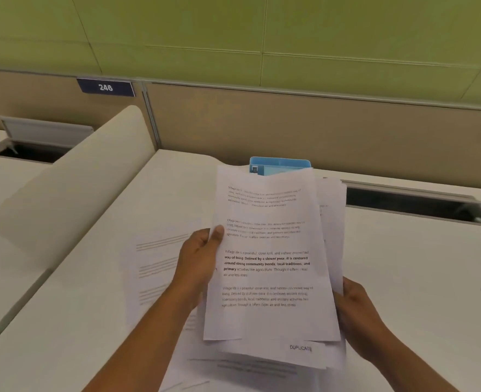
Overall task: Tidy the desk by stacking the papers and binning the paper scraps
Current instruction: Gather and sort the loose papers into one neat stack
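The white desk [403,278] has loose printed sheets [160,267] lying on it, left of and beneath the hands, so stacking looks roughly half done. A bundle of printed papers [270,267] is held above it, edges uneven. The left hand [198,258] pinches its left edge, thumb on top, and the right hand [355,309] grips the right edge. No scraps or bin show, so binning seems left to do
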Demonstrator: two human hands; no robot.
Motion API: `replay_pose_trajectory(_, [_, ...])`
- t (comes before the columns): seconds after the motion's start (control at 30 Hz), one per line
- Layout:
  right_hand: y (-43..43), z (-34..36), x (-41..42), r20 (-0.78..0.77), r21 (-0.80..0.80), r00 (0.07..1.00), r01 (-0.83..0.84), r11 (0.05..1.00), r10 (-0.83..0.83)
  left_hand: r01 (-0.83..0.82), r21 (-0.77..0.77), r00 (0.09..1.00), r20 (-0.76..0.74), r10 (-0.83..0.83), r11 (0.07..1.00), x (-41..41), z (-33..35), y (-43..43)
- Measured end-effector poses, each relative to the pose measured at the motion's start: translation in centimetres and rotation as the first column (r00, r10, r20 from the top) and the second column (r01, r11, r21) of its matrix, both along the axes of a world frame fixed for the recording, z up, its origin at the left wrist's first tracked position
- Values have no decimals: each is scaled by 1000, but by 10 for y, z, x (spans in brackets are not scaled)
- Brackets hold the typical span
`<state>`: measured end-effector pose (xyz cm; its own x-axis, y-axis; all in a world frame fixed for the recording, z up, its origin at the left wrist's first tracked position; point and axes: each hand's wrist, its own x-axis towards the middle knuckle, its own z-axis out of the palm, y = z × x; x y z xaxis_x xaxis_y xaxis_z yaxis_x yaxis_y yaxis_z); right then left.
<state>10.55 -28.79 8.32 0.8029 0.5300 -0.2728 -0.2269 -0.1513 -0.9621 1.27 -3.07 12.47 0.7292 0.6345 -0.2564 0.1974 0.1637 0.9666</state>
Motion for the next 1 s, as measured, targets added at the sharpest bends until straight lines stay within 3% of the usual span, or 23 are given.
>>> replay_pose_trajectory(0.17, [-14,14,2,61,-17,995,-78,997,79,183,-147,982,81,-173,972,7,-2,-12])
replay_pose_trajectory(0.27, [-19,21,4,114,-68,993,-2,998,9,309,-255,948,153,-278,916,8,-1,-19])
replay_pose_trajectory(0.43, [-29,21,9,46,71,998,37,997,-40,297,-191,950,156,-270,935,10,-4,-36])
replay_pose_trajectory(0.77, [-21,29,1,242,143,958,119,982,-152,200,124,938,262,-226,972,9,-6,-66])
replay_pose_trajectory(1.0, [-28,33,2,233,238,960,100,966,-157,174,165,907,356,-223,971,7,15,-65])
